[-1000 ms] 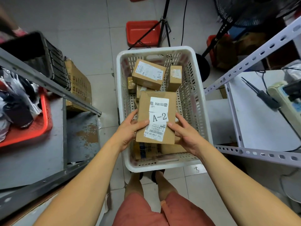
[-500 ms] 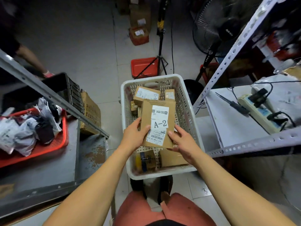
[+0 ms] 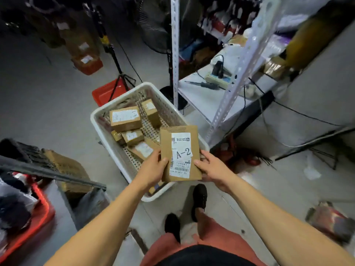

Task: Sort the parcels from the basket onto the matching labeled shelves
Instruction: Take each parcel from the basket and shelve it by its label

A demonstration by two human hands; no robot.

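The left hand [image 3: 153,167] grips the left edge of a flat brown cardboard parcel [image 3: 180,154] whose white label reads A-2, and the right hand [image 3: 213,167] pinches its right edge. The parcel is held upright above the near right corner of a white perforated plastic basket [image 3: 107,139] on the floor, where several small brown boxes [image 3: 125,118] lie. A white slotted metal shelf rack [image 3: 199,96] stands just right of the basket.

A red tray [image 3: 107,92] lies on the floor [image 3: 48,96] beneath a black tripod [image 3: 119,73], with a standing fan [image 3: 155,29] just beside them. A power strip [image 3: 218,78] with a black plug lies near a soldering iron [image 3: 203,85], and black shoes [image 3: 199,200] stand on the tiles.
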